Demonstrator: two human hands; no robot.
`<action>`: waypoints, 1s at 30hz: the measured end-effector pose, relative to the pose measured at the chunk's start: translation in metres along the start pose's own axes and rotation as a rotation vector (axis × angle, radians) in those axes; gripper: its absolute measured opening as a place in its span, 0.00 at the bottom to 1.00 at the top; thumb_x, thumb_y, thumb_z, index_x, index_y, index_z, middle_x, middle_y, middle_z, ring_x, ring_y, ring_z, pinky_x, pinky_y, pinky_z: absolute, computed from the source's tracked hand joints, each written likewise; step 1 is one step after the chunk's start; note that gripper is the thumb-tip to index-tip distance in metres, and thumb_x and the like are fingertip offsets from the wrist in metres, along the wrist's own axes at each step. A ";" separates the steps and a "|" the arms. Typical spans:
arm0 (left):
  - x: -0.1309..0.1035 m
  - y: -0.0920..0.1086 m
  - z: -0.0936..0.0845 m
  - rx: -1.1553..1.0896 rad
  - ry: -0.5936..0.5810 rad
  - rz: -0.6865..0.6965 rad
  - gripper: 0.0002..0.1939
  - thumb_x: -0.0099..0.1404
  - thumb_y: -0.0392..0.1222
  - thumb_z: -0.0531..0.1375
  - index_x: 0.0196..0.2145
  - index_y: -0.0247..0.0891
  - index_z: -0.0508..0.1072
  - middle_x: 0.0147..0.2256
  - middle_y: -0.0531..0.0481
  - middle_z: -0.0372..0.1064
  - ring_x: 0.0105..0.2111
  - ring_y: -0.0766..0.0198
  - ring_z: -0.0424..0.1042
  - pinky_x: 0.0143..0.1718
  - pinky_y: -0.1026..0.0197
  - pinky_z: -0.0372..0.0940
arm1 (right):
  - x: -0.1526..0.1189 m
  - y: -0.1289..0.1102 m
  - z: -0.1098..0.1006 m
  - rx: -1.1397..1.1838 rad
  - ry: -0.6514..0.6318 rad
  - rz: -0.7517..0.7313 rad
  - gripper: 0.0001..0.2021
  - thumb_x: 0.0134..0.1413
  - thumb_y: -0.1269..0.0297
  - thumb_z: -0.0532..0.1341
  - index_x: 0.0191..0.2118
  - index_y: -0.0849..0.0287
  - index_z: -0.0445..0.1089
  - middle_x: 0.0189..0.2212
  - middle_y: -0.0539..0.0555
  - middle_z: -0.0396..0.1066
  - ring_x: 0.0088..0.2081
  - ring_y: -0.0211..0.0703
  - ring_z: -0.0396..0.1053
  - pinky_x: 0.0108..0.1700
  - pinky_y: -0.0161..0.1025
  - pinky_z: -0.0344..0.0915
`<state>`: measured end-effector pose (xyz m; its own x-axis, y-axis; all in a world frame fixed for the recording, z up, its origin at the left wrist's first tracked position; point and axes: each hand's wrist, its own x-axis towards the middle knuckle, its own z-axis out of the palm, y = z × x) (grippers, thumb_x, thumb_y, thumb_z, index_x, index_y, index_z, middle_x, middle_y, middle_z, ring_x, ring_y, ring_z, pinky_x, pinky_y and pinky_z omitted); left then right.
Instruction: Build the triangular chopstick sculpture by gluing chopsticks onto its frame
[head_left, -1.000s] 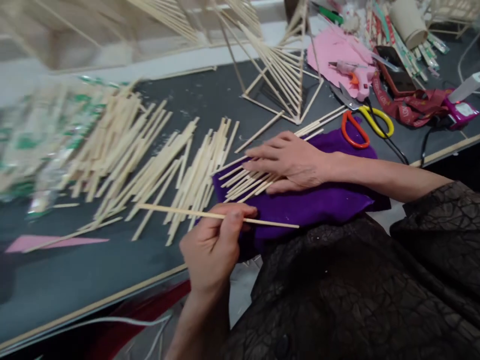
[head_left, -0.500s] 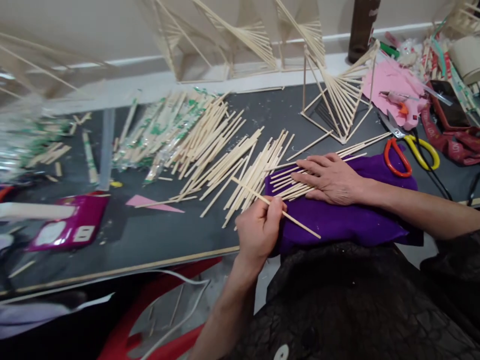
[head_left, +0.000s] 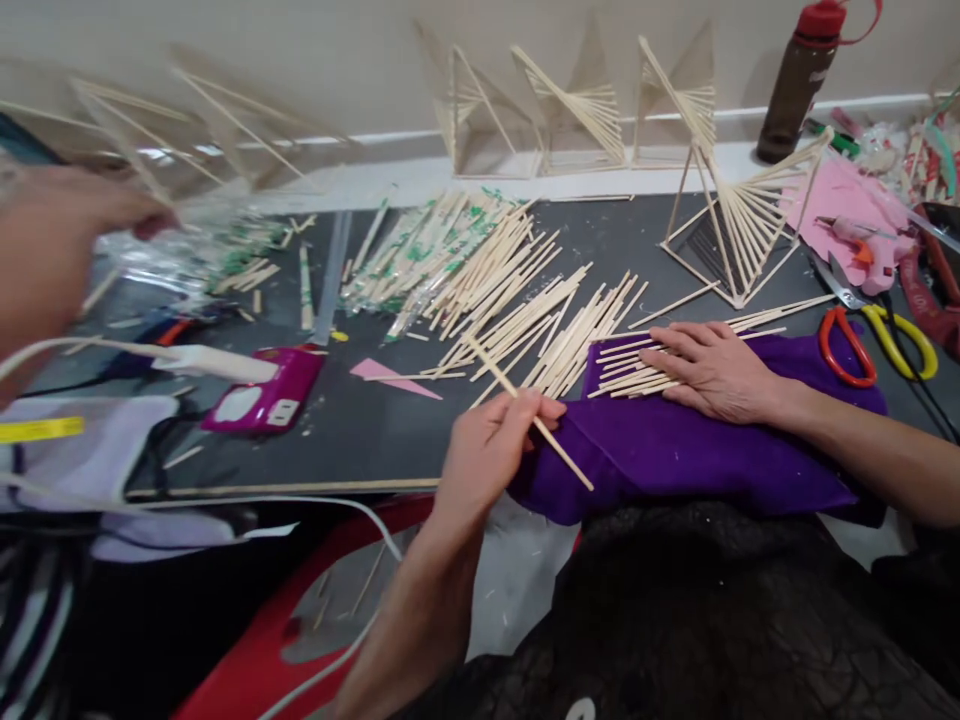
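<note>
Between thumb and fingers, my left hand (head_left: 491,440) pinches a thin wooden stick (head_left: 568,460), slanted over the near left edge of the purple cloth (head_left: 675,450). My right hand (head_left: 709,370) lies flat with fingers spread on a row of sticks (head_left: 626,370) resting on that cloth. Just left of the cloth is a loose pile of bare sticks (head_left: 585,335). Behind my right hand stands a frame of sticks (head_left: 750,225) joined in a twisted fan. Scissors (head_left: 847,345) with red and yellow handles lie by the cloth's right end.
Sticks in plastic wrappers (head_left: 427,240) lie farther left, near a magenta pouch (head_left: 266,395). Several stick frames (head_left: 577,110) line the wall beside a dark bottle (head_left: 799,85). A glue gun (head_left: 862,245) rests on pink paper. Another person's blurred hand (head_left: 60,240) reaches in at far left.
My view has swung left, and another person's hand now shows at the left edge. My left hand, still pinching the stick, has moved slightly away from the row; my right hand stays flat.
</note>
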<state>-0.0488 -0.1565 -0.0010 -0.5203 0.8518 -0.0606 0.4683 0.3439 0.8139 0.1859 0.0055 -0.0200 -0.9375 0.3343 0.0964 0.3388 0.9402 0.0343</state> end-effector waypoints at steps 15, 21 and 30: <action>0.061 0.014 -0.012 0.148 0.057 0.023 0.22 0.64 0.52 0.52 0.39 0.36 0.80 0.35 0.45 0.79 0.33 0.58 0.76 0.31 0.62 0.67 | 0.000 -0.001 -0.001 -0.020 -0.011 0.007 0.24 0.66 0.49 0.47 0.63 0.49 0.57 0.65 0.52 0.55 0.62 0.52 0.55 0.55 0.48 0.56; 0.031 0.025 -0.003 0.222 -0.303 0.126 0.20 0.64 0.53 0.52 0.33 0.40 0.80 0.35 0.48 0.80 0.37 0.56 0.77 0.40 0.58 0.69 | 0.001 -0.002 -0.002 -0.004 -0.009 0.007 0.23 0.65 0.50 0.50 0.62 0.50 0.58 0.65 0.53 0.56 0.62 0.52 0.55 0.56 0.49 0.56; 0.057 0.022 -0.004 0.296 0.043 0.247 0.20 0.65 0.49 0.51 0.43 0.38 0.78 0.46 0.44 0.77 0.46 0.53 0.74 0.46 0.56 0.67 | 0.002 -0.001 -0.003 0.049 0.010 -0.003 0.23 0.66 0.51 0.49 0.63 0.51 0.59 0.64 0.54 0.57 0.62 0.53 0.56 0.55 0.49 0.55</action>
<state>-0.0711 -0.1021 0.0164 -0.3929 0.9080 0.1457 0.7658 0.2353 0.5985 0.1839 0.0046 -0.0166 -0.9376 0.3310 0.1067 0.3314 0.9434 -0.0141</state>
